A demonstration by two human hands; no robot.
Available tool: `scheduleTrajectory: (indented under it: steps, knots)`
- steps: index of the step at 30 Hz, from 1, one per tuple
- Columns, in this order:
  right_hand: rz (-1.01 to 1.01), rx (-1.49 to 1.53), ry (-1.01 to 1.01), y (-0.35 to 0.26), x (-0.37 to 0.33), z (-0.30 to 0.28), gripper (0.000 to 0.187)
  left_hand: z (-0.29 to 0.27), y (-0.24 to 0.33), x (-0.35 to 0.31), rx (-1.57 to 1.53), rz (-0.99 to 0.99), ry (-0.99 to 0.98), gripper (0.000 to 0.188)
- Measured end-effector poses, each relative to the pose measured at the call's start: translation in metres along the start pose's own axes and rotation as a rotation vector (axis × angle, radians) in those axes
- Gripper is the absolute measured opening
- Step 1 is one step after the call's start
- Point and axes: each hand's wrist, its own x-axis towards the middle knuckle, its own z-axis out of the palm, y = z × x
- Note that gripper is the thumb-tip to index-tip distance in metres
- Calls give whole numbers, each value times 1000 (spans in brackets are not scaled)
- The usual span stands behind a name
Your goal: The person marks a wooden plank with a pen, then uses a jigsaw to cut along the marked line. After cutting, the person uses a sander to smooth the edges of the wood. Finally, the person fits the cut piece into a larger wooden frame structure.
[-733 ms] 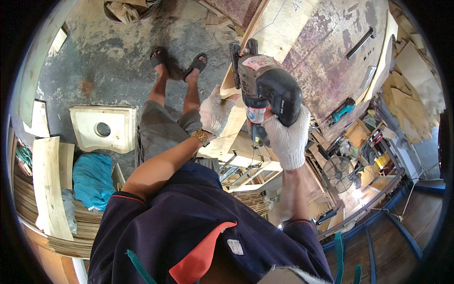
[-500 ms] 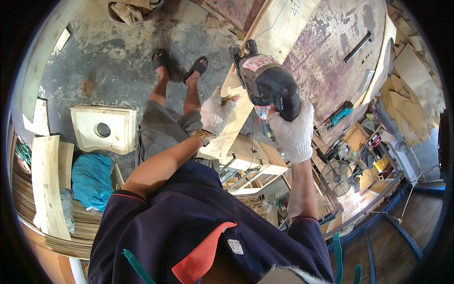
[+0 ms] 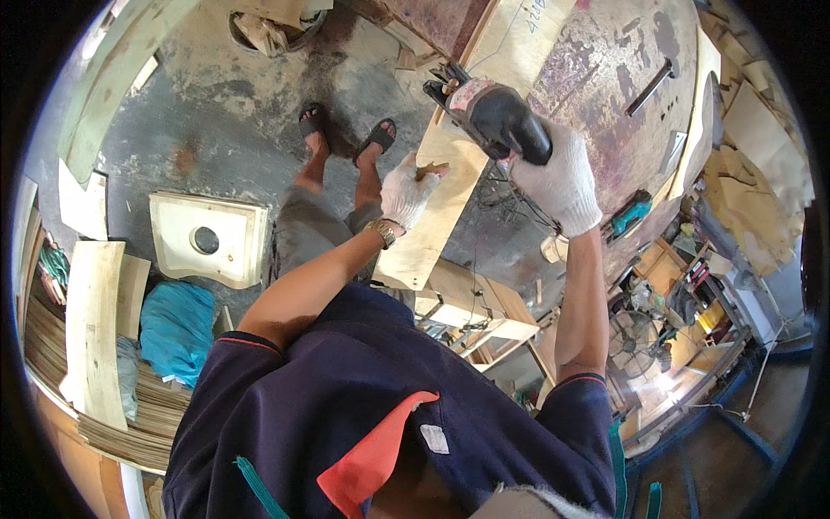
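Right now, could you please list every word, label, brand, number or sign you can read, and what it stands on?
Plywood board: blue handwriting, legible, but I won't copy it out.
Jigsaw: pink-and-white label, too blurred to read.
Nothing else is readable.

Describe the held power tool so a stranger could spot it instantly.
Find the long pale board slanting through the middle. There, the gloved right hand grips the power tool. Its rounded black body differs from the teal tool farther right.
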Motion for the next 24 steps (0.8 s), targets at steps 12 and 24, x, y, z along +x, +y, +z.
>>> scheduleTrajectory:
  steps: [12,24]
  knots:
    - [116,618,386,12,-69,17,19,-38,-1,-2,28,-34,-126,34]
    - [225,906,663,49,-180,58,39,-138,18,-8,-150,-105,230,42]
